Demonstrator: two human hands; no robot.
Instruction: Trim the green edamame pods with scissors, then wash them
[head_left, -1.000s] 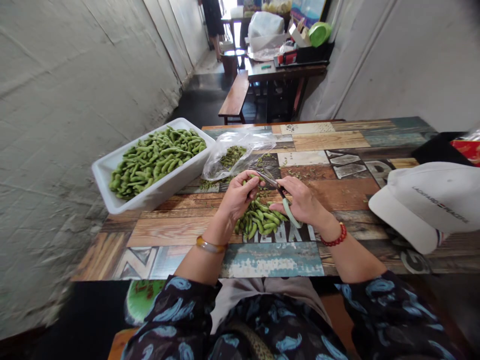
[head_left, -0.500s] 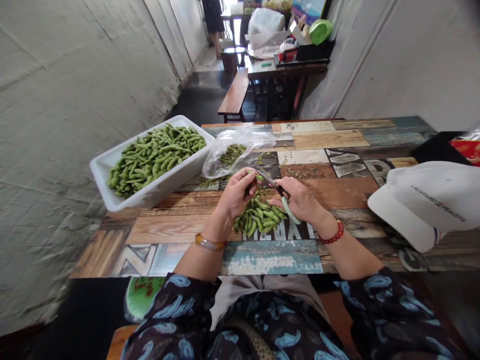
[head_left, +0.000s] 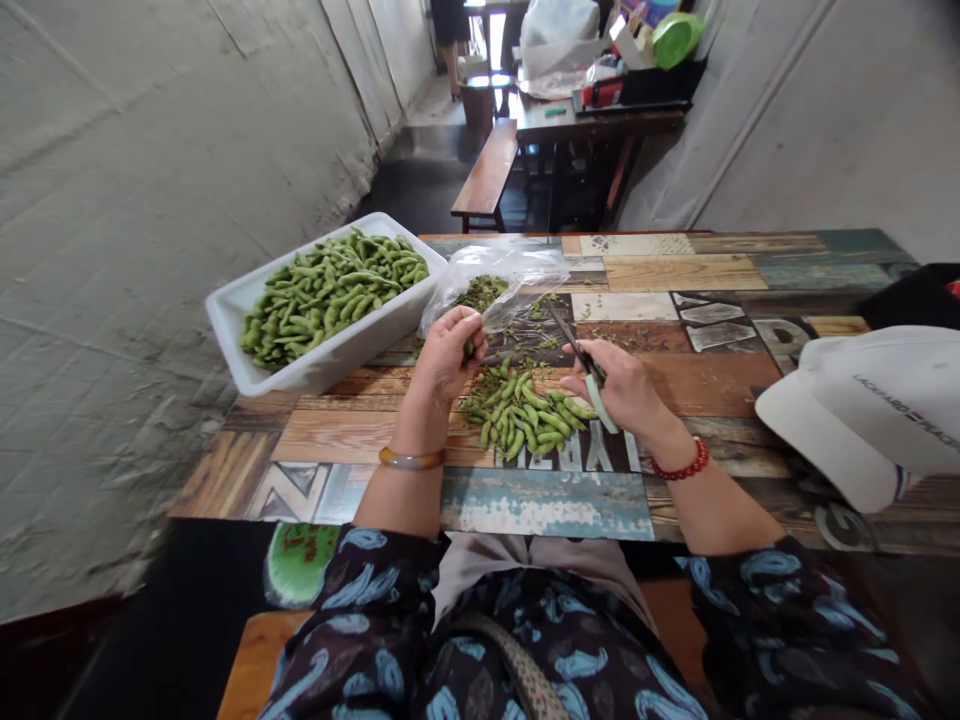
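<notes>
My left hand [head_left: 448, 352] is closed, with a bit of green edamame pod [head_left: 469, 349] showing between the curled fingers; how many it holds is hidden. In my right hand [head_left: 616, 383] is a pair of scissors [head_left: 602, 405] with pale green handles, its dark blades pointing up and away to the left. Below and between my hands lies a loose pile of edamame pods [head_left: 531, 412] on the table. Just beyond my left hand, a clear plastic bag [head_left: 517, 268] holds small green trimmings [head_left: 482, 292].
A white plastic tub [head_left: 341, 350] heaped with edamame pods [head_left: 337, 295] stands at the left. Scraps lie scattered on the patterned table [head_left: 540, 505]. At the right is a white cap [head_left: 862, 410]. Farther off are a bench [head_left: 486, 170], a cluttered second table and a person's legs.
My hands have moved apart: the left went left and slightly up with its pod, the right went right with the scissors. The blades are away from the pod now. The view has shifted slightly.
</notes>
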